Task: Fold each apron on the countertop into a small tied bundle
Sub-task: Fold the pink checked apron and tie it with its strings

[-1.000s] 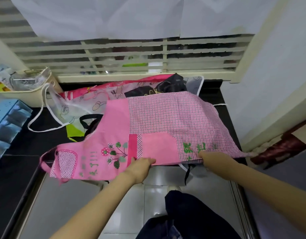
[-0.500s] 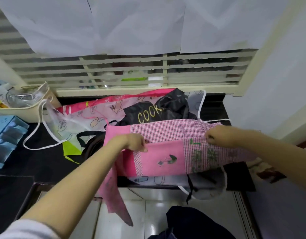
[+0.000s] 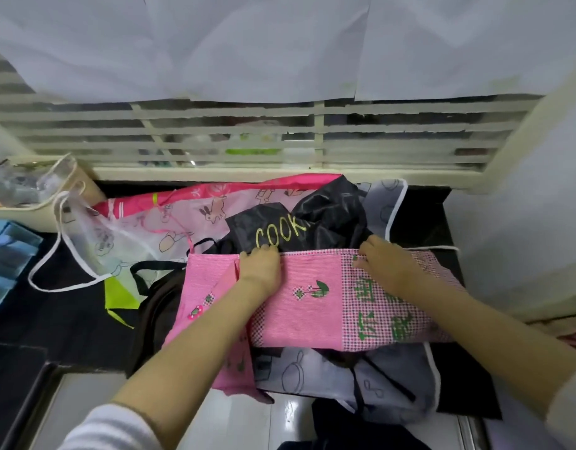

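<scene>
Head view. Item: pink gingham cloth apron [image 3: 312, 316] with green embroidery, folded into a band. It lies across a pale grey printed apron [image 3: 299, 371] on your dark table [image 3: 69, 323]. Your left hand [image 3: 260, 271] and right hand [image 3: 388, 265] each pinch its far edge, just beside a glossy black apron [image 3: 325, 216] lettered COOK.

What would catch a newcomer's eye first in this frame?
The bright pink apron lies folded across the middle of the dark countertop, with the left hand and right hand holding its far edge. Right behind them lies a crumpled black apron with yellow COOK lettering, among other aprons piled toward the window.
</scene>
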The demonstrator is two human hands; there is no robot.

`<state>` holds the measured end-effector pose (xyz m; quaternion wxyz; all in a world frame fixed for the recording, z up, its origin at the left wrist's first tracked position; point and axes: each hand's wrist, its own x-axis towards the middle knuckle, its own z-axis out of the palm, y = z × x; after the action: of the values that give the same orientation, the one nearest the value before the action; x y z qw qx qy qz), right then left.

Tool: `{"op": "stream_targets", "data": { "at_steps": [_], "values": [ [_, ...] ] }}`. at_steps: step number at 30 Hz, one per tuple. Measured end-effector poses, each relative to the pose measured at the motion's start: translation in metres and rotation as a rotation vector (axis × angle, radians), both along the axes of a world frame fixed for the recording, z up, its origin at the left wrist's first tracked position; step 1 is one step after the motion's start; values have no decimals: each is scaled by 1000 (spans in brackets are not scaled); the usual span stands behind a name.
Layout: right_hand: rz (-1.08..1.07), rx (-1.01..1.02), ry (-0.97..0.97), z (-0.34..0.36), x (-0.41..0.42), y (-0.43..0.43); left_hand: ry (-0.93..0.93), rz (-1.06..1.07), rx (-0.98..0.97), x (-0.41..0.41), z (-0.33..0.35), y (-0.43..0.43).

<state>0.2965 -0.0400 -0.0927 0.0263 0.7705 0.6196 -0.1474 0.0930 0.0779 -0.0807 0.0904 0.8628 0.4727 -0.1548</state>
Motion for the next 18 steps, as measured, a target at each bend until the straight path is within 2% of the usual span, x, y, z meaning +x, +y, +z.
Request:
{"op": "stream_targets", "data": {
  "at_steps": [5,10,18],
  "values": [
    [-18,35,38,-8,7,9,-47,26,-24,-3,-8,6],
    [30,67,-82,-9,5,13,-34,49,-34,1,-10,10],
    [-108,151,-104,-6,-4,14,-33,66,-18,5,-17,11]
  ]
}}
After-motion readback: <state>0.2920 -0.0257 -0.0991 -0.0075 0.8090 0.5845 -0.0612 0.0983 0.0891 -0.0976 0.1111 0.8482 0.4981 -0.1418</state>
